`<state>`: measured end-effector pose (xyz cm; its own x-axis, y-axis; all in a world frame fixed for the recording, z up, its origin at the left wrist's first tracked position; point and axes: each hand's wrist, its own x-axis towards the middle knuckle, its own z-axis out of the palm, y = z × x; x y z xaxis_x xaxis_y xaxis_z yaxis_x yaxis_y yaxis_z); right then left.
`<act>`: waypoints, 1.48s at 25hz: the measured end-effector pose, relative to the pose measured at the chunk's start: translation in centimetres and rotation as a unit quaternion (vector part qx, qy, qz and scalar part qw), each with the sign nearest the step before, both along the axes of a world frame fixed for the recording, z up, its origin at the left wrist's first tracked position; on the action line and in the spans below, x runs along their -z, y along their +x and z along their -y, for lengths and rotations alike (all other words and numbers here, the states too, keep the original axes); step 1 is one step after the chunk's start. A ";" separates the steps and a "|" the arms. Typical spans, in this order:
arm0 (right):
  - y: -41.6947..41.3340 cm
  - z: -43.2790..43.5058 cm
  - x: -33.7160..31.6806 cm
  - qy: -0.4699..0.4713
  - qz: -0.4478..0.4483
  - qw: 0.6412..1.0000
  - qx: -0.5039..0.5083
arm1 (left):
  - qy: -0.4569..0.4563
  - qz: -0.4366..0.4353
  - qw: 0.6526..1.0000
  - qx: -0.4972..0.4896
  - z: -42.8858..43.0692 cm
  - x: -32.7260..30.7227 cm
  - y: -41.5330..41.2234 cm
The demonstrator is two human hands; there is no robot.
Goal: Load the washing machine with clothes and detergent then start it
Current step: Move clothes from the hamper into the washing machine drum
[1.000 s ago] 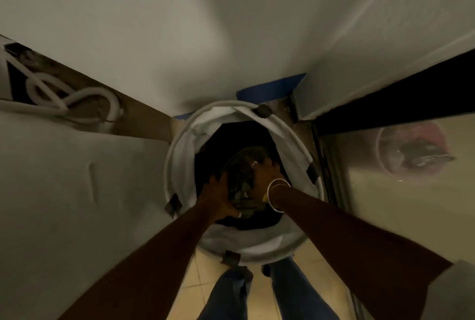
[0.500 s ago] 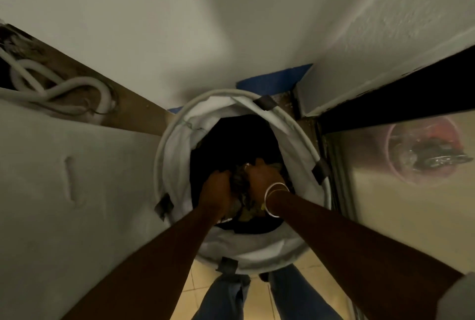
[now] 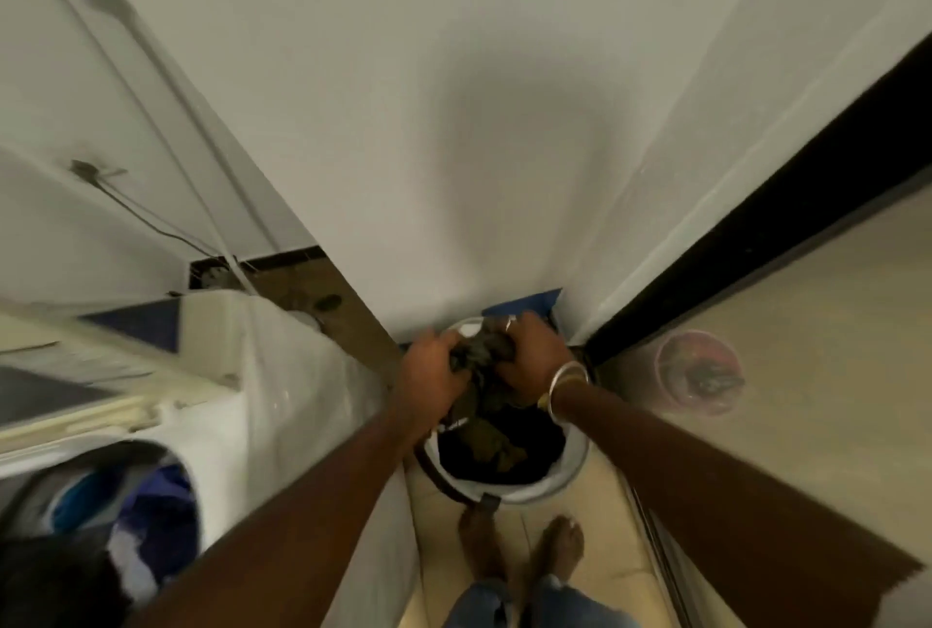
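Observation:
A round white laundry hamper point(image 3: 567, 473) stands on the floor between the washing machine and a wall. Both hands hold a bundle of dark clothes point(image 3: 481, 355) above the hamper's far rim. My left hand point(image 3: 428, 373) grips the bundle's left side, my right hand point(image 3: 534, 355) its right side; bangles ring the right wrist. More dark clothes point(image 3: 491, 446) lie inside the hamper. The white washing machine point(image 3: 282, 375) fills the left; blue and white clothes point(image 3: 151, 516) show in its drum opening at lower left.
A white wall rises straight ahead. A dark door edge point(image 3: 756, 244) and a glossy panel point(image 3: 807, 375) close off the right. Hoses and a cable point(image 3: 151, 219) run behind the machine. My bare feet point(image 3: 519, 547) stand on beige tiles just before the hamper.
Both hands have lifted the clothes bundle up out of the hamper. The view has pulled back and swung left, so the washing machine and its drum now show.

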<state>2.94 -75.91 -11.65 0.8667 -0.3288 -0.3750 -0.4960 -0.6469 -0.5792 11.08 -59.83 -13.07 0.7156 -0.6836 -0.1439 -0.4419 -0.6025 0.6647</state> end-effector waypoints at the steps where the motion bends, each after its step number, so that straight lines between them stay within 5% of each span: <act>1: -0.2 -0.6 -3.0 -0.009 0.014 1.000 0.001 | 0.016 0.010 1.000 0.001 -0.4 -3.1 0.0; 11: -5.1 -9.9 -19.5 -0.078 0.181 0.980 0.021 | -0.049 0.111 0.992 -0.036 -9.6 -19.8 -4.5; 22: -9.7 -30.7 -30.8 0.015 0.283 0.959 -0.018 | -0.054 0.210 0.969 -0.118 -31.9 -33.0 -11.3; 31: -0.3 -47.9 -23.9 0.070 0.231 0.966 -0.088 | -0.017 0.137 0.953 -0.270 -49.7 -25.3 -5.3; 37: 3.7 -52.0 -16.5 -0.018 0.153 0.977 -0.148 | -0.029 0.069 0.976 -0.203 -54.1 -18.2 -2.5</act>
